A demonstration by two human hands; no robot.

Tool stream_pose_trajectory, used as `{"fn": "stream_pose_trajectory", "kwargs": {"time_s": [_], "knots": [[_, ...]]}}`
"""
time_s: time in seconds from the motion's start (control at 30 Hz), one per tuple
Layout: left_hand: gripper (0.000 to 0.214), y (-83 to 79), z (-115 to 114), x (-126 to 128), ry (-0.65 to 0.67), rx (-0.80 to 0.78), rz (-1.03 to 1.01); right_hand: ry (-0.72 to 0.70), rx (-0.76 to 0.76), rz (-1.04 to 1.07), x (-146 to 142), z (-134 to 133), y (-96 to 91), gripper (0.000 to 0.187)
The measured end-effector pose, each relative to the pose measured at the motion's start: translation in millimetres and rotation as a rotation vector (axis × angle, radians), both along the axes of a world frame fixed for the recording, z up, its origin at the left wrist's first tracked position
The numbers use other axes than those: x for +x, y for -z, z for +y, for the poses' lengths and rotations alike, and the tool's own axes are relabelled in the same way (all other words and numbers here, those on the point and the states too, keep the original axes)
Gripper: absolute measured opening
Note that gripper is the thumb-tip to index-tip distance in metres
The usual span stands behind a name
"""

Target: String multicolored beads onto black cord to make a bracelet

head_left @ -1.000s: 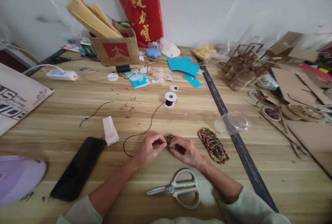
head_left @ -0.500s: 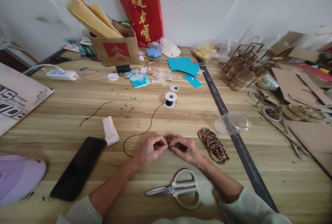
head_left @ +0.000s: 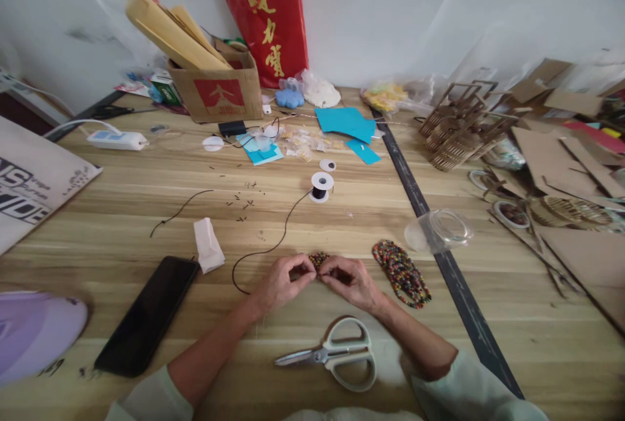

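My left hand (head_left: pixel 288 283) and my right hand (head_left: pixel 350 283) meet over the table, each closed in a pinch with fingertips nearly touching. A small bunch of multicoloured beads (head_left: pixel 318 258) shows just behind the fingertips, partly hidden by them. From a white spool (head_left: pixel 322 178) a thin black cord (head_left: pixel 287 226) curves down and passes under my left hand, which appears to pinch it. What my right fingertips grip is too small to make out. Right of that hand lies a coiled bead strand (head_left: pixel 401 274). Scissors (head_left: pixel 325 356) with pale handles rest below both hands.
At left are a black phone (head_left: pixel 146 317), a folded white paper (head_left: pixel 208 245) and a cut piece of cord (head_left: pixel 180 209). A clear plastic bag (head_left: pixel 438 231) lies to the right. Farther back stand a cardboard box (head_left: pixel 219 92), blue paper (head_left: pixel 346 123) and small woven baskets (head_left: pixel 454 131).
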State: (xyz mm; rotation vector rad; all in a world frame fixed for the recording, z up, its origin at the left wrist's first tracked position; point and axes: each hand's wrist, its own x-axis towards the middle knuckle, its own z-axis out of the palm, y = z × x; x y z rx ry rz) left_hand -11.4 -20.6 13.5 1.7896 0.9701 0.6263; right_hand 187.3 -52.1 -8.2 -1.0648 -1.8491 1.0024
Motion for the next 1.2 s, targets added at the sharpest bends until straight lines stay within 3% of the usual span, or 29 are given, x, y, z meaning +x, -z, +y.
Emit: {"fn": "stream_pose_trajectory", "kwargs": {"time_s": [1.2], "knots": [[0.008,1.5,0.4,0.3,-0.007,0.015,-0.01,0.026,0.136,-0.059,-3.2,-1.2,-5.7,0.016]]}}
